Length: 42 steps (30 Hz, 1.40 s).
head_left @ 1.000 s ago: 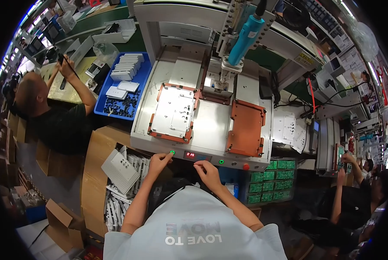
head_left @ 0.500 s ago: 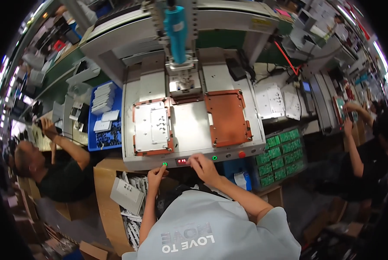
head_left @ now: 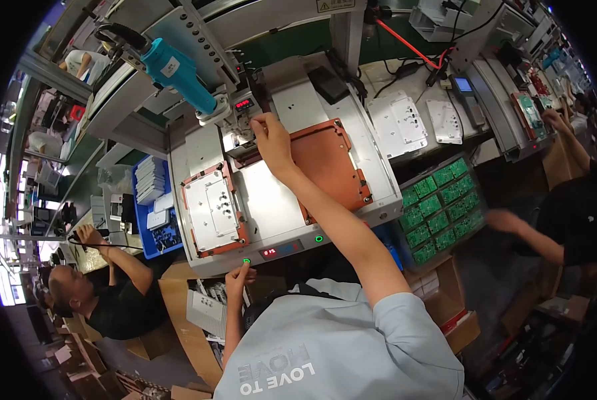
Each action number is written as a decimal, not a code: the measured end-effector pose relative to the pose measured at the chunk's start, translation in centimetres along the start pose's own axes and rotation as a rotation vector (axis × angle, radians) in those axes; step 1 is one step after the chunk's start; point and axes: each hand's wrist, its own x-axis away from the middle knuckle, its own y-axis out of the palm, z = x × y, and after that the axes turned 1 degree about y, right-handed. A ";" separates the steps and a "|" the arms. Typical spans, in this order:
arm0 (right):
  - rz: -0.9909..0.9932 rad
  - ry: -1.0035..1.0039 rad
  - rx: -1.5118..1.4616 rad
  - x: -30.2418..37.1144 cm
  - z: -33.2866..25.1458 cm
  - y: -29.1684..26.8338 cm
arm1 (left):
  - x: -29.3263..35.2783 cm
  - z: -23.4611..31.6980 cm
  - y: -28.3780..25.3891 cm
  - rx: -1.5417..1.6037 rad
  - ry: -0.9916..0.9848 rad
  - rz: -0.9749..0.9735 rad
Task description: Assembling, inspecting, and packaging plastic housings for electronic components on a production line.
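Fingertips of the left hand [head_left: 237, 279] rested on the green button [head_left: 246, 261] at the machine's front panel [head_left: 282, 250], fingers loosely curled, holding nothing. Right hand [head_left: 270, 139] reached over the empty orange fixture [head_left: 328, 167], fingers pinched at its rear edge; contents indiscernible. White plate [head_left: 213, 208] sat seated in the left fixture [head_left: 208, 230], positioned for processing.

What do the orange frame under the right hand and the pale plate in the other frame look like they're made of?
The orange frame looks like a matte, rigid fixture board, perhaps phenolic or plastic: flat, dull, no glare. The pale plate looks like moulded plastic or painted metal: smooth off-white with small holes. The right hand rests at the frame's rear edge.
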 end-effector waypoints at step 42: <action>0.018 -0.062 0.392 -12.8 2.3 1.7 | -0.4 -0.7 0.2 0.036 0.031 0.054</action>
